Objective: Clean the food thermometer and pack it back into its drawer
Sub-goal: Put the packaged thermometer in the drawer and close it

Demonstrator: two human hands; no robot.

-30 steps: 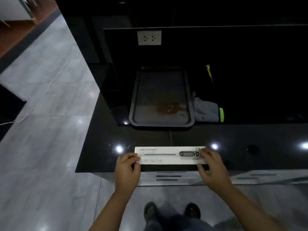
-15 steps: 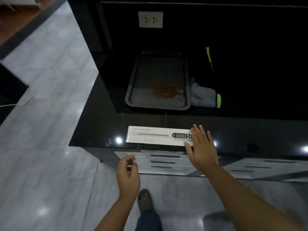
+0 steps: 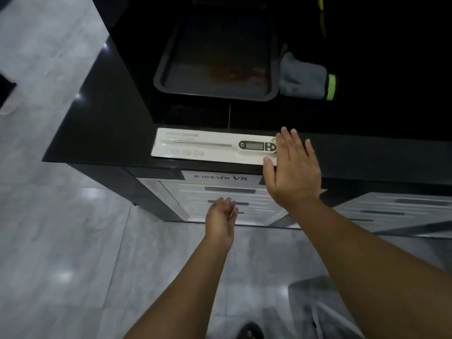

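Thermometer (image 3: 254, 145) is lying in its white pack (image 3: 195, 149) at the front edge of the black counter (image 3: 102, 133), probe pointing left, display and buttons at the right end. Pack is lying flat, long side parallel to the counter edge, with printed text along its top and small icons along its bottom.

Right hand (image 3: 292, 167) is reaching over the counter edge, palm down, fingers spread and extended, gripping nothing. Its fingers are covering the right end of the pack, and the thumb is lying against the pack's lower right corner; whether the palm is pressing down cannot be told.

Left hand (image 3: 220, 216) is hanging below the counter in front of the drawers (image 3: 220, 199), fingers loosely curled but apart, holding nothing. It is touching neither the pack nor, as far as can be seen, a drawer front. Drawers are showing dark handle slots and all are appearing shut. A label (image 3: 220, 177) with printed text ending in "VR" is sitting just above the top drawer, under the counter edge.

Behind the pack, a dark tray (image 3: 171, 79) with a rusty stain is resting on the counter. Just right of it, touching or nearly so, a grey cloth (image 3: 300, 79) with a green edge is lying. Grey tile floor (image 3: 61, 241) is showing below and to the left.
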